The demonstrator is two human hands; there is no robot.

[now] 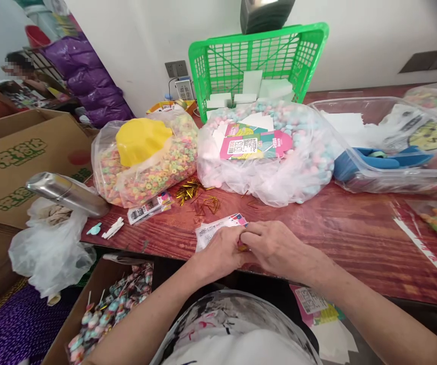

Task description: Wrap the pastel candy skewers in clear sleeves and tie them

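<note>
Both my hands meet at the front edge of the red-brown wooden table [355, 228]. My left hand [220, 256] is closed by a clear printed packet [214, 228], which lies partly under its fingers. My right hand [279, 248] is pinched against the left one. A small yellowish bit shows between the fingers, too hidden to name. Gold twist ties [188, 190] lie loose beyond the packet. To the left is a small stack of printed packets [148, 209].
Behind stand a bag of ring-shaped candy [153, 172], a bag of pink and blue candy [305, 175] with cards on top, and a green basket [258, 43]. At left are a steel flask [64, 192] and a box of lollipops [100, 314]; at right, a clear tub [385, 172].
</note>
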